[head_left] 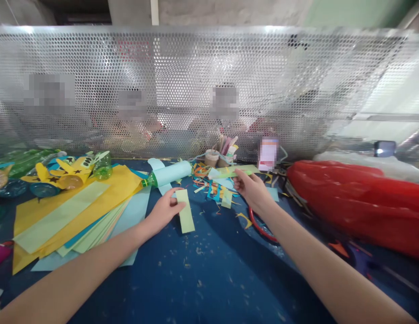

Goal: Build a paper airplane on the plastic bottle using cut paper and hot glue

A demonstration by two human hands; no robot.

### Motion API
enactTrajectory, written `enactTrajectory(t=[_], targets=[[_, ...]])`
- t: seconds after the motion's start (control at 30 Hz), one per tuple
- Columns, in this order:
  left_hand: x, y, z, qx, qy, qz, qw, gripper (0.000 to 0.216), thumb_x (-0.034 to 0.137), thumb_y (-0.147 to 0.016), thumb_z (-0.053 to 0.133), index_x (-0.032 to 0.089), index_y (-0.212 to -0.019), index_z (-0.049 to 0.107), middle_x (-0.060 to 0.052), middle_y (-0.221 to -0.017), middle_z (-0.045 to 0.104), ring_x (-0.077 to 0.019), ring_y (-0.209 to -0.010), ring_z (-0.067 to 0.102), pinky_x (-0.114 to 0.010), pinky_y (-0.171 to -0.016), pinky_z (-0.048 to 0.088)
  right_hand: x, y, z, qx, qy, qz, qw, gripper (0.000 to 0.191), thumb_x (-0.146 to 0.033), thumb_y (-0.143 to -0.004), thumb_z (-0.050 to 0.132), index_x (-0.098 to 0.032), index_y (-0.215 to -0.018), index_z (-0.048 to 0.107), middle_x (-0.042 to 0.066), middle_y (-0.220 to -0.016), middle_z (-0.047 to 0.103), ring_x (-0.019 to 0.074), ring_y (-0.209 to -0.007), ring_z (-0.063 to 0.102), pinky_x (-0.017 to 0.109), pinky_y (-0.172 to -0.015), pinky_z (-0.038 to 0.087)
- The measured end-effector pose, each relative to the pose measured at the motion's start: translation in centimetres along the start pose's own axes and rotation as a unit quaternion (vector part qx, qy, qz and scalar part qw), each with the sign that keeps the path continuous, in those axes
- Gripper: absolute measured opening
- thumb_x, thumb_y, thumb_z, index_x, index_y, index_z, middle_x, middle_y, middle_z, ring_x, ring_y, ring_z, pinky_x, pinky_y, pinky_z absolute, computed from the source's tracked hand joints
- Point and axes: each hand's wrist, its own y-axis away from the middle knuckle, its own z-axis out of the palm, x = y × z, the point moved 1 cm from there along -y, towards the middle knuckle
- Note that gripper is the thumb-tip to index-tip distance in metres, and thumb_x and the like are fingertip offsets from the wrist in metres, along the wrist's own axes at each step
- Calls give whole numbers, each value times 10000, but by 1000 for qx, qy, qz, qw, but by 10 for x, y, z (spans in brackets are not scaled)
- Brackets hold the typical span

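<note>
My left hand (169,208) is closed on a pale green paper strip (186,218), pinched between thumb and fingers above the blue table. My right hand (252,186) reaches to the far side, its fingers closed on a slim bright-green item (241,173) whose kind I cannot make out. A pale green paper piece (231,171) lies beside those fingers, along with a heap of cut paper scraps (214,191). Beyond my left hand lies a green plastic bottle (151,181), wrapped in a light blue paper sheet (172,172).
Yellow paper (123,177) and fanned coloured sheets (104,231) cover the left. Decorated bottles (76,173) lie behind them. A tool cup (211,157) and a phone (268,153) stand near the perforated metal screen (195,67). A red plastic bag (358,198) fills the right.
</note>
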Motion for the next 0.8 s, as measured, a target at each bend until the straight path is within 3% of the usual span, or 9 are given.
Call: enactTrajectory(t=[0.27, 0.8], targets=[[2, 1, 0, 5, -48, 8, 999, 554, 334, -749, 668, 177, -1238, 462, 0, -675, 672, -146, -547, 596, -272, -600, 471, 7, 6, 9, -55, -53, 31, 997, 359, -373, -539, 834, -178, -682, 570, -52, -504, 520, 44, -445, 423, 148, -401, 386], [0, 1, 1, 12, -50, 7, 999, 408, 395, -733, 685, 176, -1022, 497, -30, -701, 692, -146, -540, 597, -268, -569, 467, 7, 24, 27, -110, -85, 100, 985, 149, -265, -648, 684, -170, -722, 594, -34, -508, 531, 69, -451, 457, 183, -430, 423]])
